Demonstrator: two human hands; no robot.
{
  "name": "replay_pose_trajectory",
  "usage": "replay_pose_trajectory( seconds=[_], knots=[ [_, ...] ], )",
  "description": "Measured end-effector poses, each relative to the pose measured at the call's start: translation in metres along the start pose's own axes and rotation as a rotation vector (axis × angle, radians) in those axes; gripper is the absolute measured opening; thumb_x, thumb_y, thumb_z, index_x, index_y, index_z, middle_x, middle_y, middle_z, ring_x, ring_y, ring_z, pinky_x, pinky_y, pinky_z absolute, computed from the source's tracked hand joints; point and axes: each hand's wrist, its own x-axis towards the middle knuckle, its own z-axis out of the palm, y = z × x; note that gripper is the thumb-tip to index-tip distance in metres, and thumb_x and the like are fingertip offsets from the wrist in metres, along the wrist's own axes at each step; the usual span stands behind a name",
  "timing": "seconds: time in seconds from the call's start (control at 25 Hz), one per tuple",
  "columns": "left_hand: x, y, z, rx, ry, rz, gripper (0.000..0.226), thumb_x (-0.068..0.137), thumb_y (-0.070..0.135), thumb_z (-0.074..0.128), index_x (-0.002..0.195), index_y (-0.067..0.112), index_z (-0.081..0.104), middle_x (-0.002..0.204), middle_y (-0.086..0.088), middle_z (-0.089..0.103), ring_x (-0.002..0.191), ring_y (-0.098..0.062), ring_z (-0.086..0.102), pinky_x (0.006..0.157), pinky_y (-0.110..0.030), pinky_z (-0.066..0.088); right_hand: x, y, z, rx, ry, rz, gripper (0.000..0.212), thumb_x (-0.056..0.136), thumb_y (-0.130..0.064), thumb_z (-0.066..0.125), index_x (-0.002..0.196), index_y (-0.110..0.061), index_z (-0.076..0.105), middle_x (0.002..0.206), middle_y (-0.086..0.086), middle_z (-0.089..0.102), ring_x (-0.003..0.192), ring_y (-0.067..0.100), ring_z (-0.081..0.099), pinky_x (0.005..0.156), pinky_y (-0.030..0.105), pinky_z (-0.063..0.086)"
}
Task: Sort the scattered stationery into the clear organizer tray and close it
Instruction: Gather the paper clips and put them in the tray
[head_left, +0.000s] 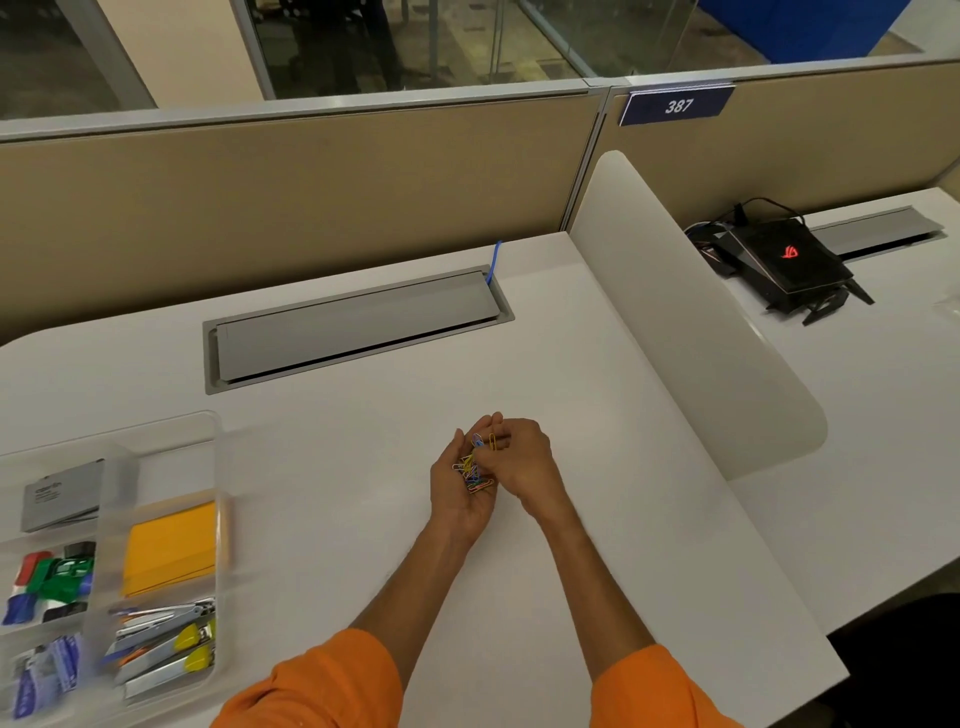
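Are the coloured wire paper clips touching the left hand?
Touching. The head view shows the coloured wire paper clips piled in the cupped left hand.

Both forearms reach forward from orange sleeves and meet in front of the person. The left hand (460, 486) lies palm up, cupped, fingers loosely curled. The right hand (524, 460) presses against its side, palm turned inward, its fingertips (493, 422) bent over the left palm.

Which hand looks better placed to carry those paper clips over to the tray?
Probably the left hand: it is cupped palm up with the paper clips piled in it, and the tray lies on its side. The right hand only pinches one or two.
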Motion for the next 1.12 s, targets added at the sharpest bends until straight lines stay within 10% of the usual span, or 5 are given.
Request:
replay_pose_trajectory(
  seconds=[0.44,0.6,0.8,1.12],
  knots=[
    [0.001,0.005,-0.002,-0.021,0.007,0.058,0.036,0.099,0.025,0.043,0.112,0.001,0.067,0.115,-0.014,0.068,0.105,-0.024,0.066,0.098,-0.032,0.048,-0.004,-0.015,-0.006,-0.045,0.045,-0.095,0.036,0.093,0.0,0.04,0.089,-0.014,0.073,0.09,-0.001,0.072,0.087,0.013,0.068,0.08,0.025,0.056],
    [0.0,0.008,0.002,-0.051,0.011,0.066,0.034,0.099,0.022,0.046,0.107,0.001,0.071,0.114,-0.015,0.069,0.103,-0.024,0.067,0.09,-0.03,0.055,-0.001,-0.012,-0.007,0.224,0.019,-0.054,0.043,0.093,0.001,0.044,0.075,-0.029,0.069,0.086,-0.002,0.073,0.089,0.015,0.071,0.09,0.04,0.056],
    [-0.005,0.011,0.008,-0.177,-0.027,0.045,0.035,0.099,0.019,0.047,0.121,-0.005,0.06,0.126,-0.021,0.063,0.117,-0.033,0.062,0.096,-0.041,0.053,-0.003,0.002,-0.005,0.441,0.205,-0.215,0.024,0.098,-0.019,0.048,0.106,-0.022,0.071,0.109,-0.006,0.072,0.109,0.009,0.064,0.099,0.033,0.049],
    [-0.018,0.016,0.02,-0.252,-0.066,0.117,0.043,0.099,0.026,0.041,0.106,-0.005,0.07,0.123,-0.02,0.065,0.118,-0.032,0.061,0.101,-0.045,0.048,-0.017,0.011,0.039,1.37,0.119,0.01,0.065,0.1,-0.05,0.028,0.121,0.003,0.06,0.124,0.017,0.065,0.118,0.025,0.061,0.105,0.038,0.043]
  ],
)
